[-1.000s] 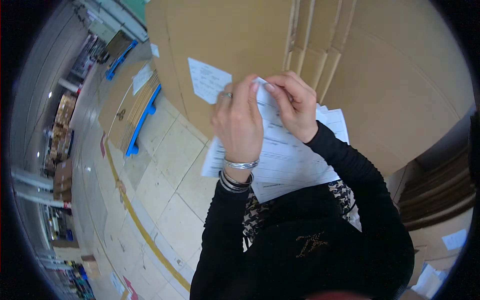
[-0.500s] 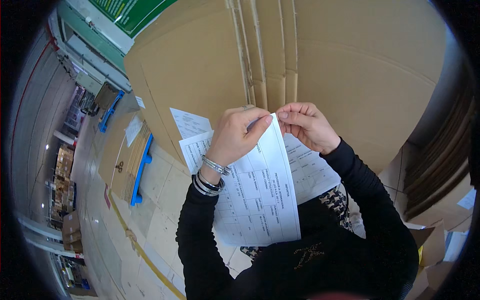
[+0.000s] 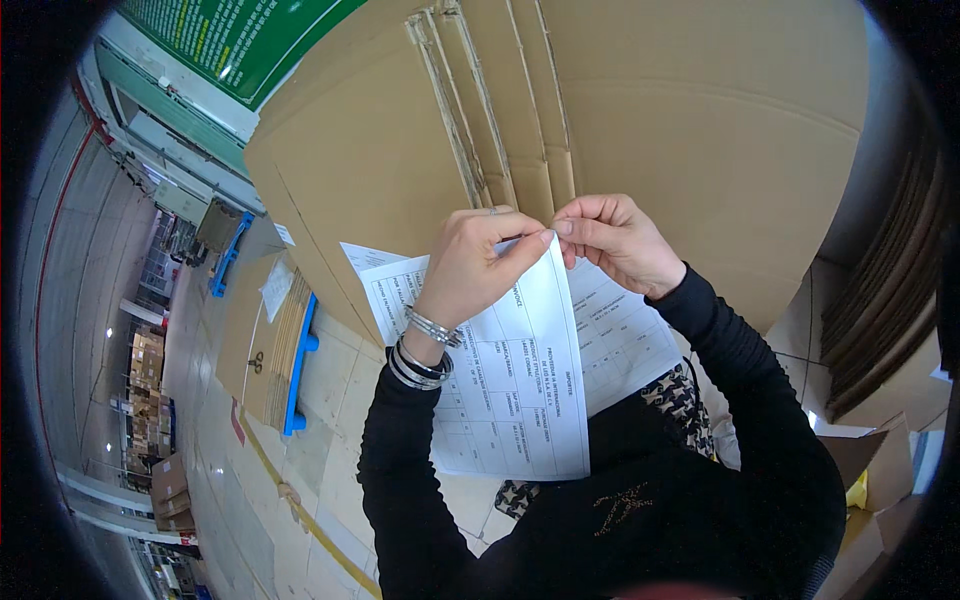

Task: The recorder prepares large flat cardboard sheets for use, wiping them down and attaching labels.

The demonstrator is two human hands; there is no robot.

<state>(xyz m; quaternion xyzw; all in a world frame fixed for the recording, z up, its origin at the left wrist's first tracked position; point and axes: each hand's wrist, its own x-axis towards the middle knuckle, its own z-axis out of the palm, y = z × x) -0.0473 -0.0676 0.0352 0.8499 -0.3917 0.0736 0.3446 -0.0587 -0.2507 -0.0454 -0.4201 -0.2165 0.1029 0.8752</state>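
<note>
A white printed sheet [image 3: 535,400] with a table of text hangs slanted in front of my body. My left hand [image 3: 485,262], with bracelets at its wrist, pinches the top corner between thumb and fingers. Against that same corner, the thumb and index finger of my right hand [image 3: 620,245] are pinched together, the fingertips of both hands almost touching. Another printed sheet [image 3: 625,340] shows behind, below my right hand. To the left of my left wrist, a further printed sheet [image 3: 388,285] sticks out, partly covered by my hand and arm.
Large flat cardboard sheets [image 3: 700,150] stand close before me, their edges upright in the middle. At left, a cardboard stack [image 3: 250,350] with scissors [image 3: 256,362] rests by a blue pallet [image 3: 298,365]. Yellow tape [image 3: 320,540] runs along the floor. An open carton [image 3: 890,470] is at lower right.
The view has shifted slightly, and the cardboard edges sit further left in it. Both hands stay pinched at the sheet's corner, the right fingertips a little closer to the left ones.
</note>
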